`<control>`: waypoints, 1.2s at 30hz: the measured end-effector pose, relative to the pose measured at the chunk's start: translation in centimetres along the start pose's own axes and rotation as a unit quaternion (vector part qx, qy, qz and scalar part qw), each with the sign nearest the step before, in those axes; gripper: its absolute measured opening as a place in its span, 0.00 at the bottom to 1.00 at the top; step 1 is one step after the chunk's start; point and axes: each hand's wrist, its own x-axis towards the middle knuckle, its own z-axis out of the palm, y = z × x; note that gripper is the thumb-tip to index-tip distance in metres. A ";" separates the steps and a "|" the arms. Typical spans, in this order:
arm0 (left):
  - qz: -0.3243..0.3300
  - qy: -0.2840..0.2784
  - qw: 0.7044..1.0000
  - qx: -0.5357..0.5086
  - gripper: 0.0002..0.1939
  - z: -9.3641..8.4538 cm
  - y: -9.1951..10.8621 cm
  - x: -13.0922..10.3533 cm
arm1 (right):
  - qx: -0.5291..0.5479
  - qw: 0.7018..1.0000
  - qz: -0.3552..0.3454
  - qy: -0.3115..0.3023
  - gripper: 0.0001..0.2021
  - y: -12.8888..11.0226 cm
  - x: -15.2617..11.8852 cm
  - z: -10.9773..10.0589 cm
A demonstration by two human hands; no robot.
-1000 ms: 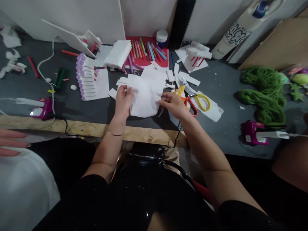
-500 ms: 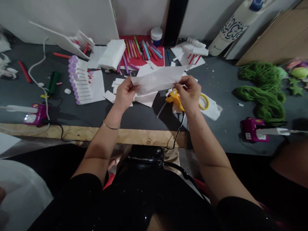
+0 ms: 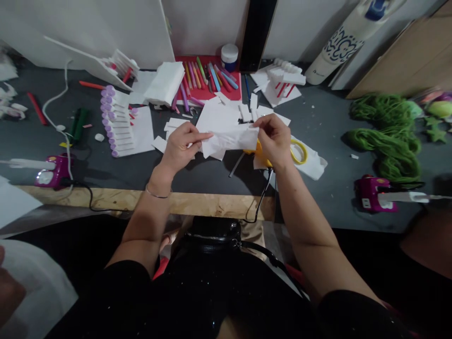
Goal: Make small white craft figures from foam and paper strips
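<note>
A thin white tissue [image 3: 235, 139], creased toward its left end, stretches between my two hands above the table. My left hand [image 3: 184, 145] pinches its left end, with the index finger pointing along it. The right end is pinched between the thumb and fingers of my right hand [image 3: 274, 140]. Beneath my right hand lies a yellow glue gun [image 3: 260, 153], partly covered by the hand. A yellow tape roll [image 3: 299, 151] rests on white paper just right of that hand. White paper pieces [image 3: 219, 113] lie behind the tissue.
Colored markers [image 3: 208, 75] lie on a red sheet at the back. Left stands a white model piece with purple discs [image 3: 110, 117]. Green yarn [image 3: 384, 136] is at the right, near a purple power adapter [image 3: 376, 193]. A white bottle [image 3: 339, 47] stands behind. People sit on both sides.
The tissue has come lower and nearer to me, and its left part is now more bunched. My left index finger has straightened along it.
</note>
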 end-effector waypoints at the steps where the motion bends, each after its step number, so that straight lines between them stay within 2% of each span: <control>1: -0.017 -0.023 0.999 -0.020 0.18 -0.2 0.4 -0.5 | 0.014 1.000 0.015 -0.018 0.10 0.0 -0.2 -0.1; 3: -0.083 -0.064 0.991 -0.089 0.16 -0.4 0.9 -1.5 | 0.027 0.997 0.050 -0.046 0.10 -0.1 -0.7 -0.3; 4: -0.128 -0.067 0.980 -0.137 0.15 -0.3 1.1 -1.9 | 0.028 0.996 0.067 -0.054 0.10 -0.1 -1.0 -0.4; 6: -0.226 -0.042 0.941 -0.248 0.15 0.1 1.0 -2.5 | 0.032 0.993 0.100 -0.058 0.11 -0.1 -1.4 -0.6; 8: -0.303 -0.002 0.888 -0.346 0.15 0.7 0.6 -2.6 | 0.049 0.989 0.127 -0.053 0.12 -0.1 -1.6 -0.6; 11: -0.360 0.037 0.828 -0.429 0.07 1.2 0.1 -2.3 | 0.078 0.985 0.148 -0.039 0.10 0.0 -1.6 -0.4; 13: -0.382 0.071 0.802 -0.454 0.02 1.5 0.1 -2.2 | 0.089 0.985 0.146 -0.026 0.09 0.1 -1.6 -0.1; 15: -0.403 0.105 0.784 -0.461 0.02 1.8 0.5 -2.3 | 0.093 0.986 0.138 -0.020 0.10 0.4 -1.6 0.1; 16: -0.408 0.122 0.784 -0.452 0.02 2.0 0.8 -2.4 | 0.096 0.986 0.135 -0.024 0.12 0.6 -1.6 0.2; 18: -0.407 0.138 0.802 -0.414 0.04 2.5 1.5 -2.7 | 0.111 0.985 0.127 -0.032 0.15 0.9 -1.5 0.1; 20: -0.401 0.128 0.823 -0.381 0.06 3.0 2.0 -3.1 | 0.127 0.985 0.115 -0.034 0.18 1.3 -1.4 0.0; 22: -0.410 0.091 0.821 -0.386 0.09 3.5 2.2 -3.5 | 0.119 0.987 0.101 -0.033 0.19 1.5 -1.2 0.0; 24: -0.426 0.032 0.801 -0.419 0.18 4.0 2.1 -3.6 | 0.091 0.991 0.093 -0.034 0.19 1.5 -1.0 0.1; 26: -0.429 -0.031 0.786 -0.444 0.26 4.4 1.7 -3.3 | 0.067 0.993 0.090 -0.035 0.19 1.4 -0.7 0.3; 28: -0.416 -0.064 0.783 -0.459 0.29 4.6 1.3 -2.6 | 0.059 0.994 0.082 -0.034 0.19 1.3 -0.4 0.5; 30: -0.397 -0.042 0.790 -0.465 0.26 4.5 1.0 -1.4 | 0.055 0.996 0.069 -0.033 0.21 1.2 -0.2 0.6; 31: -0.383 -0.011 0.800 -0.461 0.24 4.4 0.8 -0.8 | 0.054 0.996 0.063 -0.035 0.22 1.1 -0.2 0.6; 34: -0.307 0.121 0.859 -0.391 0.22 3.8 0.6 0.0 | 0.049 0.995 0.061 -0.061 0.23 0.6 -0.8 0.3; 36: -0.255 0.190 0.888 -0.333 0.20 3.3 0.6 -0.5 | 0.052 0.992 0.068 -0.091 0.21 0.1 -1.9 0.1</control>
